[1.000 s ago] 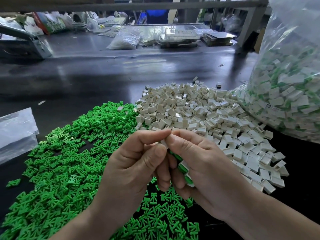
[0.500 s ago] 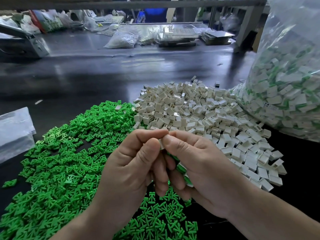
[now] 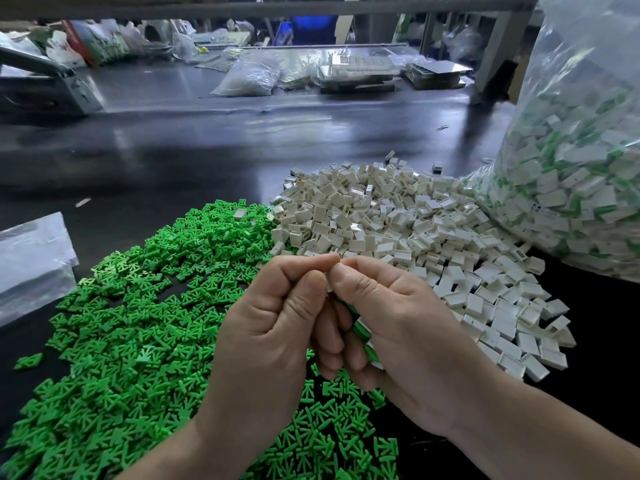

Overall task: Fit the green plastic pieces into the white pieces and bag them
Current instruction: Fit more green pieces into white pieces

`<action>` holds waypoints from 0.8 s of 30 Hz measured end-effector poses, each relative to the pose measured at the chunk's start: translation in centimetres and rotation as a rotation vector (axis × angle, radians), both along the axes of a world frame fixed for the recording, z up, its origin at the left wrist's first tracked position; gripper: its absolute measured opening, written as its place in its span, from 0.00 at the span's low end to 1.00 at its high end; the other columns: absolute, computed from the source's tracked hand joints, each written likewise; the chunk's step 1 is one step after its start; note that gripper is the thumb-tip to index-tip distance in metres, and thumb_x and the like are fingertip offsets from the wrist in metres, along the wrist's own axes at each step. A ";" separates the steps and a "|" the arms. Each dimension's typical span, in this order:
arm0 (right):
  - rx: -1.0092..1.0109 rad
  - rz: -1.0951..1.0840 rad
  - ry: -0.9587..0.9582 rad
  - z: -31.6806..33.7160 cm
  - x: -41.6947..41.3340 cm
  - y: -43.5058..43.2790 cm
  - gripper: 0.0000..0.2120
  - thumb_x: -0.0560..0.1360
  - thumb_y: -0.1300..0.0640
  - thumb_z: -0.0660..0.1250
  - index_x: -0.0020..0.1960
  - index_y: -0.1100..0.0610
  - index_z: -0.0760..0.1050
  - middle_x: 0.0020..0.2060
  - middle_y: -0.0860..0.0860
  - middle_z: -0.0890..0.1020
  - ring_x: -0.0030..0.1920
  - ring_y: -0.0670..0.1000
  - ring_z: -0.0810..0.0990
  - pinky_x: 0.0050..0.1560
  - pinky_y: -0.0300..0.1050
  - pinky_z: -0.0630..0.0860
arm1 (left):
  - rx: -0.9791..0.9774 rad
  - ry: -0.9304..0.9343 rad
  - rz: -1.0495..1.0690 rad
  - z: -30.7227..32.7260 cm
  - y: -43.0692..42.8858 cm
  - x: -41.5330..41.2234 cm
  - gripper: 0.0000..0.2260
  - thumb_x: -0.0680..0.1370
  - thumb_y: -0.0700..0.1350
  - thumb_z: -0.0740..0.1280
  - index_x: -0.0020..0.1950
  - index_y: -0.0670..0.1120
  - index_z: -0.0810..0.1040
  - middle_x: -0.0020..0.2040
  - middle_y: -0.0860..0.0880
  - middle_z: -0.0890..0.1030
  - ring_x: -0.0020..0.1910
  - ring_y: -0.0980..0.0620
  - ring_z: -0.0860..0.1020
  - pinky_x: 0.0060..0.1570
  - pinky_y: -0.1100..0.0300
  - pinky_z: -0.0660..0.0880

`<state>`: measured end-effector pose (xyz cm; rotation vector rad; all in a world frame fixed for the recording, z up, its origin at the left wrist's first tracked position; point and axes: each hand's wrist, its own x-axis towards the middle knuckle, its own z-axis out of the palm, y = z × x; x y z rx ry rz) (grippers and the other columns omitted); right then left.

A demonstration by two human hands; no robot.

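Note:
A wide heap of green plastic pieces (image 3: 145,323) covers the table's left and front. Beside it on the right lies a heap of white pieces (image 3: 415,230). My left hand (image 3: 273,327) and my right hand (image 3: 398,327) meet fingertip to fingertip above the heaps and pinch a small white piece (image 3: 329,288) between them; most of it is hidden. My right hand also holds several fitted green-and-white pieces (image 3: 367,344) in its palm. A big clear bag (image 3: 581,174) of fitted pieces stands at the right.
A flat clear plastic bag (image 3: 31,258) lies at the left edge. The dark table (image 3: 207,147) stretches behind the heaps. At the back stand a grey machine (image 3: 45,88), bags of parts (image 3: 249,77) and stacked trays (image 3: 356,69).
Both hands have stayed together at the same spot. The fingertips have shifted only slightly on the small piece.

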<state>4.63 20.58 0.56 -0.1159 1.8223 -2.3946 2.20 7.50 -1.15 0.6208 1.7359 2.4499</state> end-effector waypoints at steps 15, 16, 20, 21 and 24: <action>-0.151 0.019 -0.095 -0.1 -0.4 0.2 0.14 0.80 0.52 0.63 0.36 0.51 0.76 0.29 0.50 0.75 0.22 0.47 0.70 0.21 0.36 0.65 | -0.440 0.300 0.223 0.5 -1.3 -0.2 0.09 0.75 0.50 0.69 0.53 0.58 0.75 0.36 0.50 0.82 0.29 0.53 0.80 0.29 0.61 0.77; -0.155 0.018 -0.095 -0.1 -0.4 0.2 0.13 0.80 0.52 0.63 0.37 0.51 0.76 0.30 0.50 0.75 0.22 0.46 0.70 0.21 0.36 0.65 | -0.480 0.339 0.270 0.5 -1.4 -0.2 0.09 0.74 0.53 0.68 0.53 0.59 0.75 0.38 0.52 0.82 0.30 0.52 0.80 0.29 0.59 0.78; -0.145 0.014 -0.130 0.2 -0.3 0.2 0.13 0.82 0.54 0.63 0.39 0.52 0.77 0.31 0.50 0.75 0.23 0.47 0.69 0.21 0.36 0.65 | -0.573 0.453 0.376 0.7 -1.8 -0.7 0.08 0.73 0.56 0.68 0.51 0.60 0.76 0.41 0.57 0.82 0.35 0.53 0.81 0.32 0.55 0.79; -0.141 0.012 -0.135 0.2 -0.3 0.2 0.13 0.82 0.54 0.63 0.39 0.52 0.77 0.31 0.50 0.75 0.23 0.47 0.69 0.21 0.36 0.65 | -0.586 0.473 0.389 0.8 -1.8 -0.7 0.08 0.73 0.56 0.69 0.51 0.59 0.76 0.42 0.59 0.82 0.36 0.54 0.82 0.32 0.57 0.79; -0.141 0.008 -0.131 0.2 -0.2 0.2 0.14 0.82 0.54 0.63 0.39 0.52 0.78 0.31 0.50 0.75 0.23 0.47 0.70 0.21 0.36 0.65 | -0.648 0.544 0.429 1.1 -1.9 -0.8 0.07 0.74 0.55 0.69 0.50 0.57 0.77 0.43 0.61 0.81 0.39 0.60 0.81 0.36 0.65 0.77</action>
